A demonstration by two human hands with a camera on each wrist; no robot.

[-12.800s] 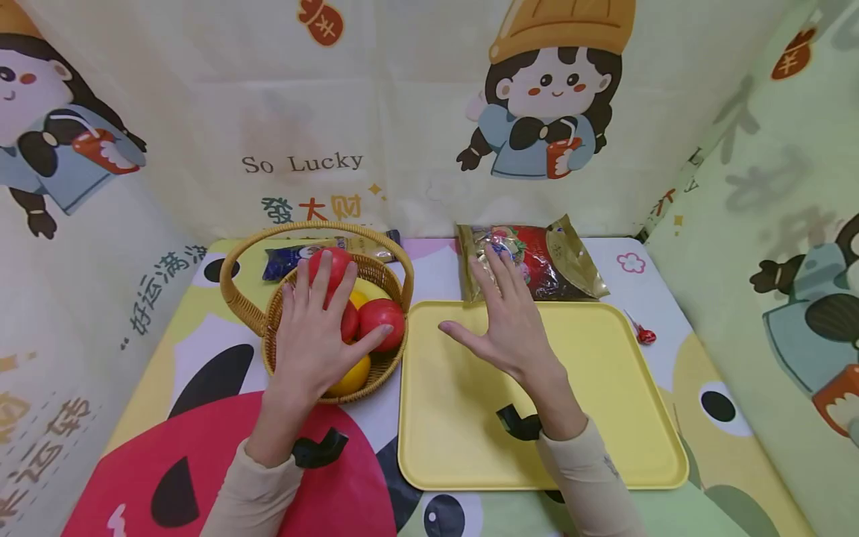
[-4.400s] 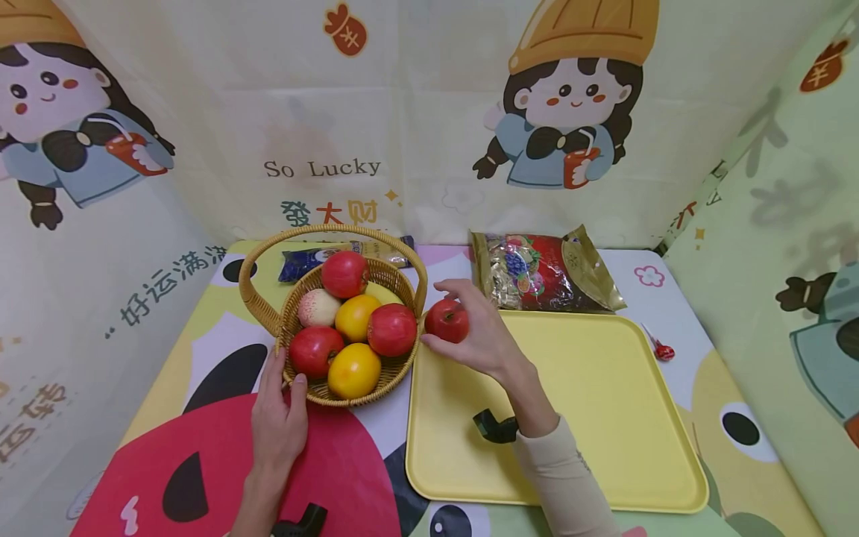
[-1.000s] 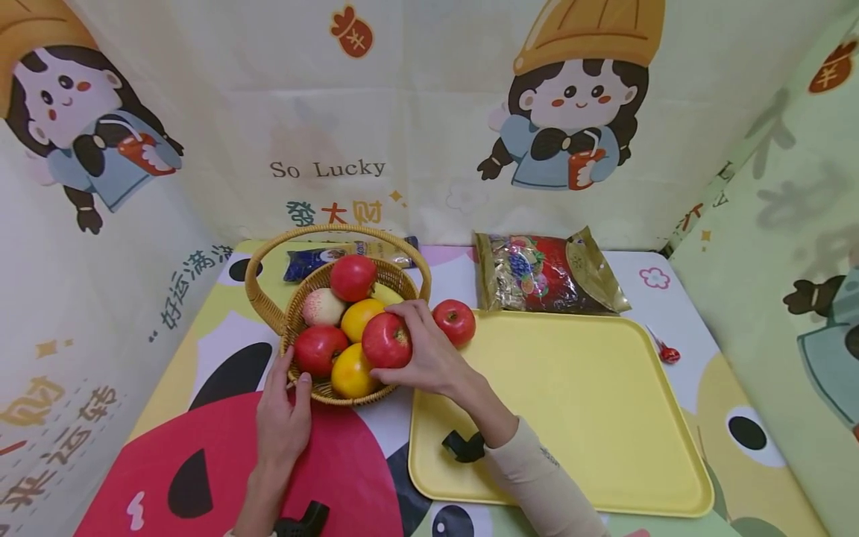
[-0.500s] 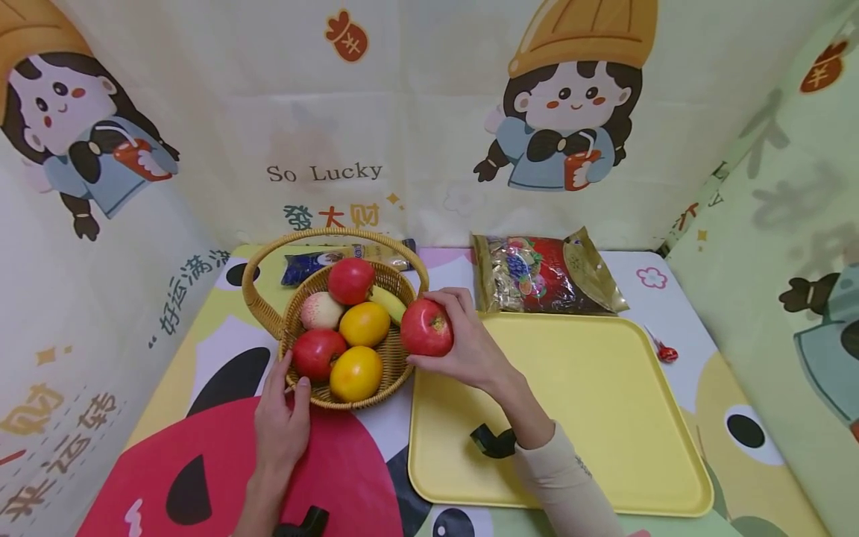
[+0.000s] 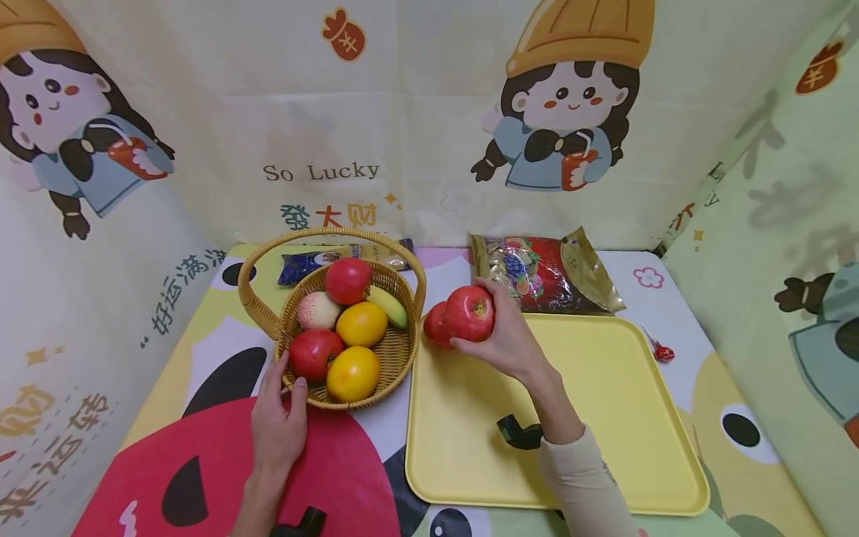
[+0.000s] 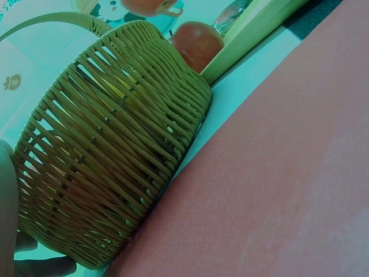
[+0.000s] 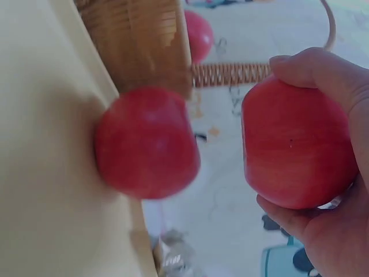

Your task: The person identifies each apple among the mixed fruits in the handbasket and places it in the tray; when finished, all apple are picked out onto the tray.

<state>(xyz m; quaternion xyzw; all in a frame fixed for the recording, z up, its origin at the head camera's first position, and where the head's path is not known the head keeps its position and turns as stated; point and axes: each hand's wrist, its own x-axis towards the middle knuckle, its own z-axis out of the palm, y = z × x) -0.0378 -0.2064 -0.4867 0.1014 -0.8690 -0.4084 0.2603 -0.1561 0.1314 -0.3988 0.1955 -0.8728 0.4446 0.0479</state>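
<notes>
My right hand (image 5: 513, 339) holds a red apple (image 5: 470, 314) above the far left of the yellow tray (image 5: 564, 418). Behind it, a second red apple (image 5: 438, 326) sits at the tray's left corner, partly hidden in the head view; the right wrist view shows that apple (image 7: 147, 144) apart from the held one (image 7: 297, 144). With fairly straight fingers, my left hand (image 5: 278, 425) touches the near left side of the wicker basket (image 5: 396, 365). Inside are two red apples (image 5: 317, 355), two yellow-orange fruits (image 5: 353, 374), a pale pinkish peach-like fruit (image 5: 318, 310) and a banana (image 5: 389, 306).
A gold and red candy bag (image 5: 546, 272) lies behind the tray. Past the basket is a blue and gold packet (image 5: 302, 266). A red lollipop (image 5: 663, 352) lies right of the tray. The basket's tall handle (image 5: 335, 231) arches over the fruit.
The right hand has lifted an apple out of the basket's right side and carried it right, over the tray. More of the banana shows. The left hand has stayed at the basket.
</notes>
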